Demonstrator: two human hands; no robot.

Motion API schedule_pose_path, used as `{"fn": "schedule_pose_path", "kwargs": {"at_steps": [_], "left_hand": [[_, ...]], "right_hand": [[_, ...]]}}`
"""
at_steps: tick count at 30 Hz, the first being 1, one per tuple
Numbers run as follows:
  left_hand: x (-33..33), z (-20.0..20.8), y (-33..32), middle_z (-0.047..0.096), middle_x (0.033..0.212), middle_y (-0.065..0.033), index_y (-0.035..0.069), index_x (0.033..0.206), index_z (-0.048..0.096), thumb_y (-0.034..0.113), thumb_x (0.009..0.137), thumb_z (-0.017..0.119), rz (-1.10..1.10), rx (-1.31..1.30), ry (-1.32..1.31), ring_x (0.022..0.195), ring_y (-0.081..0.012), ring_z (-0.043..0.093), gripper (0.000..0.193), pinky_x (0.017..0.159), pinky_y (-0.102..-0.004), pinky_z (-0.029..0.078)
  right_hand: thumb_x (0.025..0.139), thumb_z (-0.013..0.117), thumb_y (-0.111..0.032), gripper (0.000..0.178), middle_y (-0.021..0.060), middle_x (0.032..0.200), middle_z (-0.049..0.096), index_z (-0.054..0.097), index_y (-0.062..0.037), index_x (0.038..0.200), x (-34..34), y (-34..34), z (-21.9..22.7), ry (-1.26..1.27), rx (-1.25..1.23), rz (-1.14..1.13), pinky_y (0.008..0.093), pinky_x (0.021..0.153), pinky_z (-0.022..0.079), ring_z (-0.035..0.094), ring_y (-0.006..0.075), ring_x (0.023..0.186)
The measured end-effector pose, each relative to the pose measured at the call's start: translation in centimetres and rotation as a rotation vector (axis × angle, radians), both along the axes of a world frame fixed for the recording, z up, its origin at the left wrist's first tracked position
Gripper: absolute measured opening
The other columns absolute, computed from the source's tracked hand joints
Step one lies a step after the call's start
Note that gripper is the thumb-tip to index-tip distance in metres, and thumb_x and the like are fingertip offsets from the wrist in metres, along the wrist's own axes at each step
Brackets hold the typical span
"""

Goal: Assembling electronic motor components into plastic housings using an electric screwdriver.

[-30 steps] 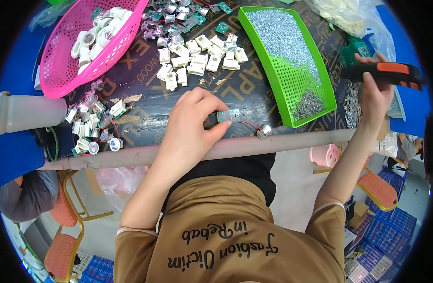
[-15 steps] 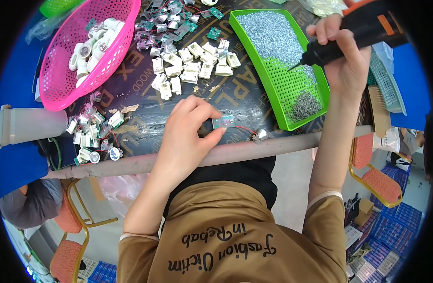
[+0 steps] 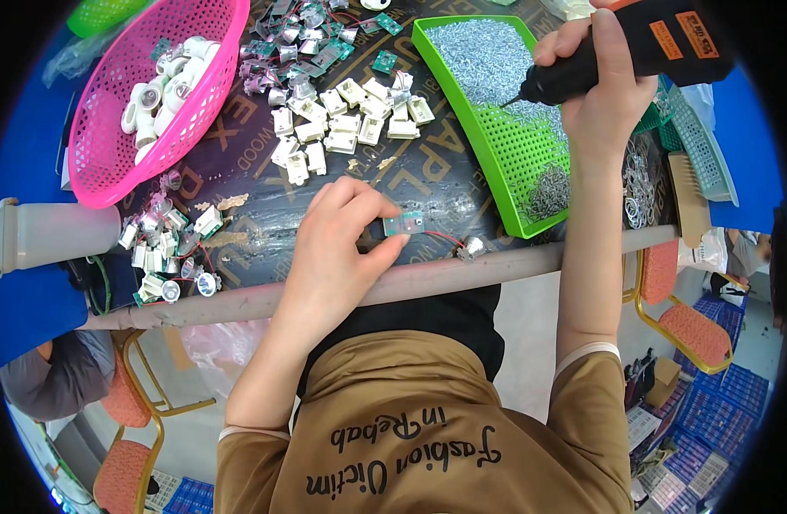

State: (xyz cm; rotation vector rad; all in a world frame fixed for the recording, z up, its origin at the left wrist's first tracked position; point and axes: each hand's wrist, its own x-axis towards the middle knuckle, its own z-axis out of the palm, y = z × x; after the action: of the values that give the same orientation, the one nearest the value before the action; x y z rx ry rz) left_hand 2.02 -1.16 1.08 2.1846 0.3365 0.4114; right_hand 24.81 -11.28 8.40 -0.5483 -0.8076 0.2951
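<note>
- Head view: the left hand (image 3: 344, 244) rests low over the dark table (image 3: 265, 227). Its thumb and pointing finger are pinched nearly together, with a little green board (image 3: 404, 224) between their tips. That light pinch is probably to keep the board from sliding, and it leaves most of the top bare.
- A red wire (image 3: 445, 236) runs from the board to a shiny lamp piece (image 3: 471, 248), which lies by the table's front edge, maybe so the wire does not pull.
- The right hand (image 3: 608, 94) is curled around a black and orange power screwdriver (image 3: 646, 51). The thin tip points left and down over the green tray (image 3: 518, 146).
- The tray has bright screws (image 3: 483, 60) at the far end and a darker heap of metal bits (image 3: 549, 190) at the near end. It sits close to the right hand, likely for an easy reach.
- White cases (image 3: 342, 128) lie in a bunch past the left hand. A pink basket (image 3: 89, 163) keeps round white pieces (image 3: 149, 98) together, off to the left.
- I cannot tell if the tip touches the screws or has one on it. The right palm is hidden, and the screwdriver runs off the top. The board's left end is hard to make out, and so is anything under it. The far pile of wired parts (image 3: 308, 43) is cut off too.
</note>
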Motion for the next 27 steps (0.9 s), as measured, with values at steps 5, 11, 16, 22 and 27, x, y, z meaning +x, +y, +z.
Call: {"fn": "schedule_pose_path", "kwargs": {"at_steps": [5, 11, 16, 22, 27], "left_hand": [[0.0, 0.3, -0.1, 0.057, 0.092, -0.0101, 0.003, 0.088, 0.063, 0.006, 0.071, 0.077, -0.006, -0.048, 0.020, 0.092, -0.0313, 0.058, 0.023, 0.079, -0.0400, 0.047], [0.0, 0.2, -0.1, 0.057, 0.092, -0.0101, 0.003, 0.088, 0.063, 0.006, 0.071, 0.077, -0.007, -0.058, 0.014, 0.092, -0.0313, 0.058, 0.023, 0.079, -0.0400, 0.047], [0.0, 0.1, 0.0, 0.058, 0.092, -0.0084, 0.003, 0.089, 0.065, 0.005, 0.071, 0.078, -0.003, -0.026, 0.015, 0.086, -0.0256, 0.058, 0.023, 0.073, -0.0346, 0.046], [0.1, 0.0, 0.0, 0.058, 0.092, -0.0073, 0.003, 0.090, 0.066, 0.004, 0.070, 0.078, -0.004, -0.003, -0.014, 0.082, -0.0212, 0.059, 0.024, 0.068, -0.0299, 0.046], [0.0, 0.0, 0.0, 0.058, 0.092, -0.0080, 0.002, 0.090, 0.065, 0.003, 0.070, 0.078, -0.009, -0.002, -0.009, 0.084, -0.0228, 0.059, 0.024, 0.069, -0.0309, 0.047]], "right_hand": [[0.094, 0.059, -0.019, 0.025, 0.0069, 0.060, 0.054, 0.048, -0.0015, 0.109, -0.9, -0.5, 0.4, -0.174, -0.379, -0.537, 0.0268, 0.047, 0.047, 0.054, 0.0165, 0.046], [0.093, 0.059, -0.017, 0.023, 0.0069, 0.059, 0.053, 0.049, -0.0006, 0.105, -0.8, -0.8, 0.0, -0.141, -0.406, -0.498, 0.0271, 0.045, 0.045, 0.052, 0.0162, 0.044], [0.093, 0.059, -0.015, 0.021, 0.0060, 0.059, 0.052, 0.050, -0.0002, 0.104, -0.5, -0.6, -0.5, -0.145, -0.392, -0.470, 0.0267, 0.045, 0.046, 0.052, 0.0160, 0.044], [0.092, 0.058, -0.014, 0.019, 0.0061, 0.059, 0.052, 0.050, -0.0006, 0.104, -0.5, -0.7, -0.6, -0.151, -0.402, -0.478, 0.0262, 0.045, 0.046, 0.052, 0.0157, 0.044], [0.094, 0.058, -0.020, 0.021, 0.0057, 0.059, 0.052, 0.050, -0.0017, 0.103, -0.5, -0.7, -0.7, -0.167, -0.411, -0.479, 0.0258, 0.045, 0.046, 0.052, 0.0149, 0.045]]}}
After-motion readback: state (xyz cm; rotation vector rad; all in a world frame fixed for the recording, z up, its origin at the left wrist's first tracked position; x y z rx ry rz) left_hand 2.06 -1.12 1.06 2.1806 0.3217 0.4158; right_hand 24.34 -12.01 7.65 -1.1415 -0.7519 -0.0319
